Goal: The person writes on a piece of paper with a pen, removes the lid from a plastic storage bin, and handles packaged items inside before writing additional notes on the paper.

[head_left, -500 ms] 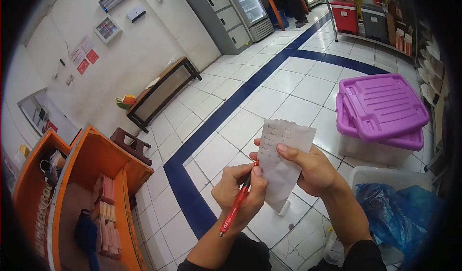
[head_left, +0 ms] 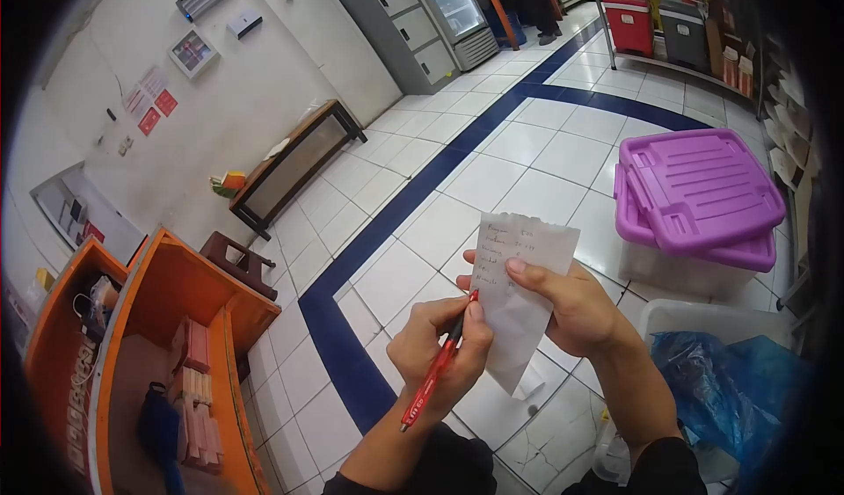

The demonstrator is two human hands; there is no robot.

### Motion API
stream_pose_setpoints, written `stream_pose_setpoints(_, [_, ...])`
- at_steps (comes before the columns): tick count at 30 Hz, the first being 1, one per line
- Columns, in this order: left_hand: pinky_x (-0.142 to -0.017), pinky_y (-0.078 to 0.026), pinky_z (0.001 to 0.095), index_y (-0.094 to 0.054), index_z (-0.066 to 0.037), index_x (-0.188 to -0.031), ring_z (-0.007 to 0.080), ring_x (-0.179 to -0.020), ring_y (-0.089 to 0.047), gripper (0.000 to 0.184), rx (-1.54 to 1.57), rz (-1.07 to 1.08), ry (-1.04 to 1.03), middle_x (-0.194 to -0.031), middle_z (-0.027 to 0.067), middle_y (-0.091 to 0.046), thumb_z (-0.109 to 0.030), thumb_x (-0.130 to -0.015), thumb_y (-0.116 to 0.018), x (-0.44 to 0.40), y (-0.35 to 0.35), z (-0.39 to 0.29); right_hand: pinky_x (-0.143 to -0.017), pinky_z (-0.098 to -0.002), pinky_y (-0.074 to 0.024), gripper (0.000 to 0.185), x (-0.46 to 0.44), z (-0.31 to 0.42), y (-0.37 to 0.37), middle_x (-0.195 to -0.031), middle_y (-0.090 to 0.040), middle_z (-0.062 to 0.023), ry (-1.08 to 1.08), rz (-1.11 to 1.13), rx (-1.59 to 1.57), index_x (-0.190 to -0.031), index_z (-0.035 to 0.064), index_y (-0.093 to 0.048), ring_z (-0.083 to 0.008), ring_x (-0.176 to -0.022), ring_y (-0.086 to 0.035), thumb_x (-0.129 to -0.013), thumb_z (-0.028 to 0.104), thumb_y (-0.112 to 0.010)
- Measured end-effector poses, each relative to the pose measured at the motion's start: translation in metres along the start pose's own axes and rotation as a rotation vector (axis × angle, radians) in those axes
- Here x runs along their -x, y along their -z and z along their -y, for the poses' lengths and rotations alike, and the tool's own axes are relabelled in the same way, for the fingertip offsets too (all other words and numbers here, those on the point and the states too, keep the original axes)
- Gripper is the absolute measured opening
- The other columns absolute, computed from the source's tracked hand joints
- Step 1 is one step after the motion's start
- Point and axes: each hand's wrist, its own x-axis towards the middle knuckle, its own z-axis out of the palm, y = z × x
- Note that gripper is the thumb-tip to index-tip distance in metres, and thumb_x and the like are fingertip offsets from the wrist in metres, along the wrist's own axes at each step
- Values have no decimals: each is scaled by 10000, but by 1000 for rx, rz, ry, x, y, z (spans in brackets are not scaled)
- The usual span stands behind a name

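Observation:
My left hand (head_left: 440, 345) pinches a red and black pen (head_left: 432, 379) between thumb and fingers, with its tip at the left edge of a paper slip (head_left: 517, 337). Several short lines of small handwriting run down the upper half of the slip, too blurred to read fully. The slip has a torn top edge and narrows to a point at the bottom. From the right side my right hand (head_left: 580, 310) grips it, thumb on the front and fingers behind, with two fingertips showing past its left edge.
Right: a clear bin with purple lids (head_left: 703, 192) and a white tub (head_left: 694, 319) holding blue plastic (head_left: 716, 398). Left: an orange counter (head_left: 163, 275), a stool (head_left: 237, 262) and a bench (head_left: 299, 165). Coolers (head_left: 629, 25) stand on a rack; a person (head_left: 532, 3) stands far back.
The pen tip and my left hand have shifted very slightly right and up. The slip's lower end has swung slightly, and more of a white object on the floor shows behind it.

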Motion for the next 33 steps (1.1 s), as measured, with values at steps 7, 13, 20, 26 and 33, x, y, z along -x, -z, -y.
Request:
stream_pose_setpoints(7, [-577, -536, 239, -625, 6, -916, 132, -611, -668, 135, 25, 8, 30, -744, 95, -682, -68, -848, -715, -1, 0, -2, -993, -378, -499, 507, 1, 1, 0, -1372, -530, -170, -6, -8, 9, -1438, -64, -349, -276, -1211, -569, -1011, 179, -475])
stream_pose_setpoints(13, [-608, -561, 251, -575, 30, -938, 140, -626, -678, 125, -25, 77, -15, -770, 122, -677, -21, -874, -669, -2, 1, -5, -1005, -385, -493, 507, 1, 1, 1, -1375, -529, -176, 0, -3, 27, -1443, -59, -345, -285, -1215, -567, -1014, 181, -469])
stream_pose_setpoints(20, [-557, -534, 233, -631, 23, -911, 130, -591, -667, 129, -10, 34, -3, -730, 100, -684, -53, -842, -710, -4, -1, -8, -1015, -389, -485, 515, 0, -1, 3, -1369, -528, -188, 10, -1, 37, -1443, -59, -340, -295, -1221, -565, -1010, 185, -475])
stream_pose_setpoints(26, [-542, -530, 237, -630, 27, -895, 135, -570, -664, 123, -7, 57, -33, -701, 98, -675, -63, -849, -702, -6, -1, -7, -1019, -387, -479, 523, 1, 1, 2, -1361, -533, -190, 11, -5, 31, -1439, -66, -342, -298, -1224, -563, -1008, 195, -485])
stream_pose_setpoints(33, [-536, -529, 239, -634, 26, -879, 138, -572, -668, 117, -7, 58, -51, -694, 92, -673, -62, -847, -704, -8, -1, -11, -1023, -387, -475, 526, 1, 1, 4, -1364, -529, -193, 5, 1, 38, -1442, -65, -339, -300, -1234, -557, -1009, 196, -484])
